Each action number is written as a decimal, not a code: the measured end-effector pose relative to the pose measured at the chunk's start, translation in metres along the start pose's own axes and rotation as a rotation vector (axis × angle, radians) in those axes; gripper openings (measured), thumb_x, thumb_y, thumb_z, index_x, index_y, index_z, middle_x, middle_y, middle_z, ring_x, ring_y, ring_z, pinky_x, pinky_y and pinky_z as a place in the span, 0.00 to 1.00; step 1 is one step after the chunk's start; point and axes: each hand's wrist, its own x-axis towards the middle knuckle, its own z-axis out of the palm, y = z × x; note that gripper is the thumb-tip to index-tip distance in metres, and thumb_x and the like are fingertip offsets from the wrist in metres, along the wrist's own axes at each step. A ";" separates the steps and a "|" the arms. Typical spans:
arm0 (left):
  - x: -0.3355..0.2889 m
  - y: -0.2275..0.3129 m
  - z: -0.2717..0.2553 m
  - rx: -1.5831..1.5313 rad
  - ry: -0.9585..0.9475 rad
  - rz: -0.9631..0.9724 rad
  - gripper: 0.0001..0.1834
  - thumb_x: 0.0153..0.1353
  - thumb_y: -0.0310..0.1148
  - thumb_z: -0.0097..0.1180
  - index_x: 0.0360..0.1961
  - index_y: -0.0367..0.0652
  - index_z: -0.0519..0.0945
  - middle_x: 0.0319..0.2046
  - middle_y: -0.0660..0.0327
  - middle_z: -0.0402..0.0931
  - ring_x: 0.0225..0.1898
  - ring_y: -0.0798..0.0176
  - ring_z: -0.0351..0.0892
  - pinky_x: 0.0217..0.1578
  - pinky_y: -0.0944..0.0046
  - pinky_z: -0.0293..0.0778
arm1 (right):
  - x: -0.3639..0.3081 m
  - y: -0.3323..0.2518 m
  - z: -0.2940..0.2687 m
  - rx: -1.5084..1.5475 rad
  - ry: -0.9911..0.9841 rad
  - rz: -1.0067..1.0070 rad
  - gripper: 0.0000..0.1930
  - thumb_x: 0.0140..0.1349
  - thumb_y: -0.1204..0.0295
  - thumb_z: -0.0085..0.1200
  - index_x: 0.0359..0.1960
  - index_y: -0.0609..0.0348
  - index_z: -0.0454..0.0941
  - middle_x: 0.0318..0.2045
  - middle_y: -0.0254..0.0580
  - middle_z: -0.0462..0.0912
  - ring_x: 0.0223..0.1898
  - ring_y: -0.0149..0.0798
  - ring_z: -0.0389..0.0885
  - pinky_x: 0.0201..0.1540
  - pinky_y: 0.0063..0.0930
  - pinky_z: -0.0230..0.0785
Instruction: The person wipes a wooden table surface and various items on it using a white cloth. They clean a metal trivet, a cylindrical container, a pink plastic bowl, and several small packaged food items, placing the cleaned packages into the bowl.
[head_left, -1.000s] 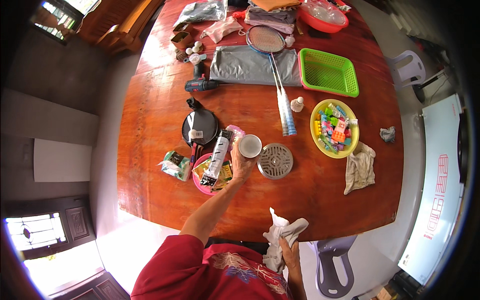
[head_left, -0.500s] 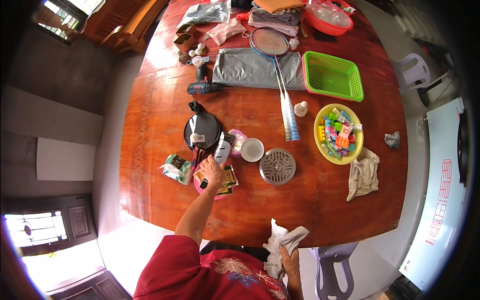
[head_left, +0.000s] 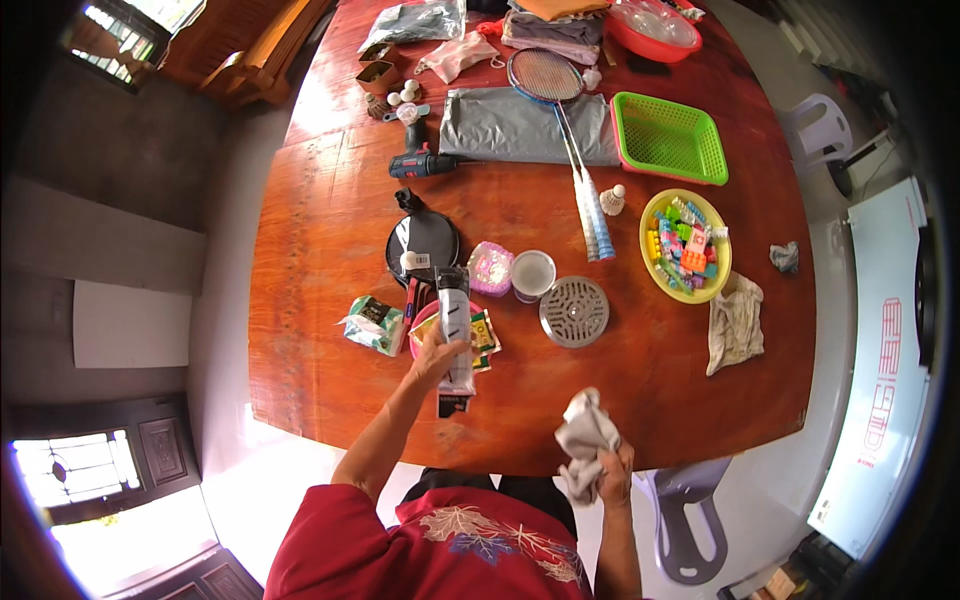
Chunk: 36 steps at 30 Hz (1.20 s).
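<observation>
My left hand point(head_left: 437, 358) is closed round a long, slim white-and-black package point(head_left: 455, 310), held above a pink dish point(head_left: 414, 343) with yellow-and-green packets point(head_left: 486, 335) in it. Beside the dish lies a green-and-white soft pack point(head_left: 374, 325). Just beyond the package rests a black pan point(head_left: 432, 240). A pink patterned item point(head_left: 490, 268), a white tub point(head_left: 533, 272) and a round slotted metal disc point(head_left: 574, 312) sit to its right. Past the table's near edge, my right hand point(head_left: 616, 472) grips a crumpled pale grey cloth point(head_left: 588, 432).
A yellow bowl of toy bricks point(head_left: 662, 285) stands on the right near a pale rag point(head_left: 737, 325). Farther back are badminton rackets point(head_left: 592, 215), a shuttlecock point(head_left: 613, 200), a green basket point(head_left: 670, 175), a cordless drill point(head_left: 420, 162) and a grey plastic bag point(head_left: 500, 130). A plastic stool point(head_left: 690, 535) stands by the near edge.
My left hand has drawn the slim package back toward me, and it now stands out in front of the pink dish. My right hand has raised the cloth and moved it slightly right.
</observation>
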 end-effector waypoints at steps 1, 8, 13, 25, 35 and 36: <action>-0.019 0.007 0.006 -0.099 -0.057 -0.005 0.31 0.51 0.22 0.57 0.58 0.41 0.63 0.41 0.58 0.77 0.34 0.62 0.79 0.38 0.61 0.77 | 0.005 -0.028 0.025 0.118 -0.040 -0.021 0.23 0.58 0.62 0.43 0.47 0.69 0.76 0.34 0.40 0.81 0.32 0.32 0.79 0.35 0.25 0.72; -0.129 0.016 0.010 -0.645 -0.597 0.126 0.50 0.46 0.37 0.72 0.68 0.51 0.54 0.59 0.54 0.67 0.57 0.55 0.71 0.58 0.52 0.68 | 0.002 -0.018 0.157 -0.584 -0.033 -0.536 0.22 0.49 0.72 0.61 0.48 0.57 0.75 0.41 0.50 0.77 0.41 0.52 0.78 0.44 0.40 0.72; -0.172 0.028 -0.033 -0.394 -0.545 0.038 0.60 0.33 0.42 0.75 0.67 0.45 0.53 0.59 0.56 0.65 0.58 0.58 0.69 0.60 0.58 0.66 | -0.029 -0.015 0.211 -0.666 0.025 -0.611 0.24 0.46 0.73 0.62 0.48 0.56 0.73 0.52 0.54 0.65 0.47 0.56 0.75 0.47 0.45 0.72; -0.277 0.039 -0.092 -0.273 -0.466 0.135 0.34 0.62 0.22 0.52 0.68 0.50 0.55 0.52 0.61 0.70 0.51 0.65 0.73 0.47 0.63 0.72 | -0.042 -0.049 0.286 -0.918 0.299 -0.841 0.22 0.44 0.75 0.64 0.46 0.48 0.78 0.45 0.47 0.69 0.44 0.53 0.74 0.39 0.41 0.74; -0.286 0.035 -0.137 -0.936 -0.363 0.018 0.34 0.66 0.61 0.34 0.65 0.53 0.62 0.58 0.56 0.69 0.58 0.54 0.68 0.59 0.48 0.63 | -0.132 -0.028 0.330 -1.072 -0.055 -0.902 0.15 0.48 0.72 0.59 0.40 0.45 0.79 0.41 0.39 0.71 0.37 0.46 0.73 0.30 0.42 0.73; -0.284 0.032 -0.145 -0.932 -0.419 0.029 0.32 0.67 0.60 0.36 0.66 0.54 0.61 0.58 0.58 0.69 0.57 0.55 0.69 0.58 0.49 0.65 | -0.144 -0.026 0.330 -1.106 -0.106 -0.920 0.15 0.48 0.71 0.59 0.40 0.44 0.79 0.41 0.39 0.71 0.37 0.45 0.73 0.30 0.41 0.73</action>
